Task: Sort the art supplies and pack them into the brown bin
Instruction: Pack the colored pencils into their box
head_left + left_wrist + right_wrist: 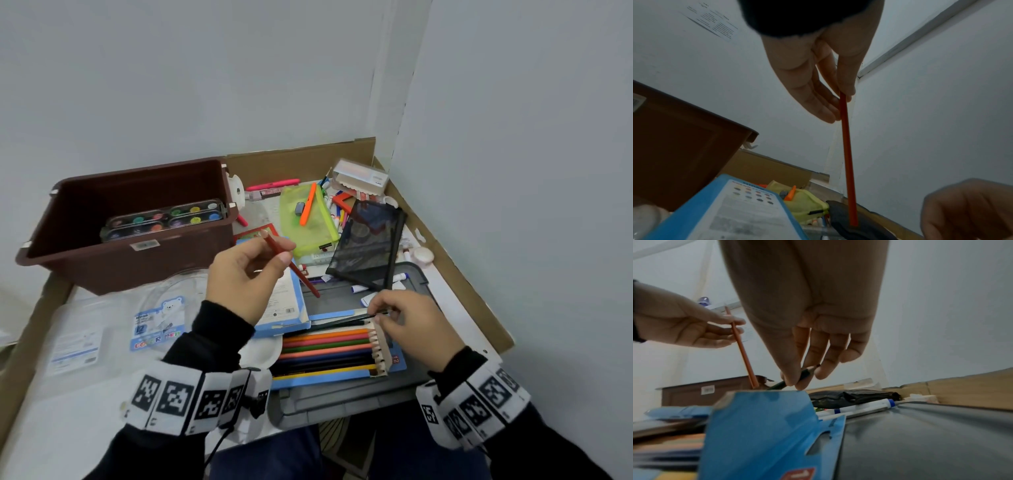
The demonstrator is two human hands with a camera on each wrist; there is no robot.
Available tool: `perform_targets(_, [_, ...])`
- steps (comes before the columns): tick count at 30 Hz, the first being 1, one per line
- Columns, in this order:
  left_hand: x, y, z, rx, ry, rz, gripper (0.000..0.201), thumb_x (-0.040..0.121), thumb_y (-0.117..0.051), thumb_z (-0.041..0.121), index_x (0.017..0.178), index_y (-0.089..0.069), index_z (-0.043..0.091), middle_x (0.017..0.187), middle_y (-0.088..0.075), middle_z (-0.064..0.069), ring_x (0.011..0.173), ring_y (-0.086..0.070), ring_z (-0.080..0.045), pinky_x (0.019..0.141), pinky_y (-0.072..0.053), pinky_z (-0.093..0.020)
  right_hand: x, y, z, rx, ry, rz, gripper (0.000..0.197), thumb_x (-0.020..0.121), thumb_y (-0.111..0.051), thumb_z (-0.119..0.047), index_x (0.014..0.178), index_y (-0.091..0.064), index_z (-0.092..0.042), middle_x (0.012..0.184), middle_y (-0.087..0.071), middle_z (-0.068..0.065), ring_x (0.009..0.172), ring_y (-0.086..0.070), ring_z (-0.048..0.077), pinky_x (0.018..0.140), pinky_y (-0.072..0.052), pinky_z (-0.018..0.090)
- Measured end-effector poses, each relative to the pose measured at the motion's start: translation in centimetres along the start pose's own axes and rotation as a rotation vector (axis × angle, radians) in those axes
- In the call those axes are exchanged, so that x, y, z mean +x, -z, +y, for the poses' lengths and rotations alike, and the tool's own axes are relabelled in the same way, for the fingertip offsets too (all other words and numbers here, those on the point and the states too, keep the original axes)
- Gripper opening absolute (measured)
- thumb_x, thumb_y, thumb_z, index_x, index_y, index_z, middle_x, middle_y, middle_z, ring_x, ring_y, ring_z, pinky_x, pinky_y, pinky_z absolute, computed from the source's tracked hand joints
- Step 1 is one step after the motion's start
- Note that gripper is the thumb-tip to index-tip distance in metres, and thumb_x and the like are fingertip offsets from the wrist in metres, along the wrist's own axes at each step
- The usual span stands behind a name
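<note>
The left hand (241, 274) pinched a red pencil (291, 265) near the brown bin (130, 260); the right hand (416, 327) pinched a dark green pencil (342, 322)

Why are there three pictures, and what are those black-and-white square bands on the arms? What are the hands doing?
No machine here: these are a person's two hands. The patterned bands sit on the wrists, where two small cameras are worn. The big picture comes from a camera on the person's head, looking down. The other two come from the wrist cameras, looking along each hand, so everything seems tilted.

The left hand pinches a red pencil and holds it up in the air. The right hand pinches a dark green pencil over an open blue pencil box full of coloured pencils.

Also on the table: a brown bin with a paint set inside, a yellow pouch, a black mesh pouch and loose markers.
</note>
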State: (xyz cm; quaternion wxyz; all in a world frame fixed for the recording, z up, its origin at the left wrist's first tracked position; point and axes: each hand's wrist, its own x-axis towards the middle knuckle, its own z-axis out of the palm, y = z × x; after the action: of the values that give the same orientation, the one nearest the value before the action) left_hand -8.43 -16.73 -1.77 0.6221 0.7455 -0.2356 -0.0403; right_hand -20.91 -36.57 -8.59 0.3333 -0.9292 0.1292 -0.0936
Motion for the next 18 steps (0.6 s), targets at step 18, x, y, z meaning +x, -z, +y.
perform_targets(18, [-0.5, -0.1, -0.2, 0.005, -0.026, -0.032, 0.025, 0.085, -0.06, 0.003, 0.084, -0.065, 0.027, 0.086, -0.068, 0.009, 0.078, -0.065, -0.004, 0.08, -0.055, -0.027, 0.6, -0.9, -1.0, -0.314, 0.061, -0.248, 0.048, 0.081, -0.054, -0.016, 0.127, -0.042, -0.025, 0.126, -0.049, -0.005, 0.108, -0.052, 0.017, 0.088, -0.04, 0.03])
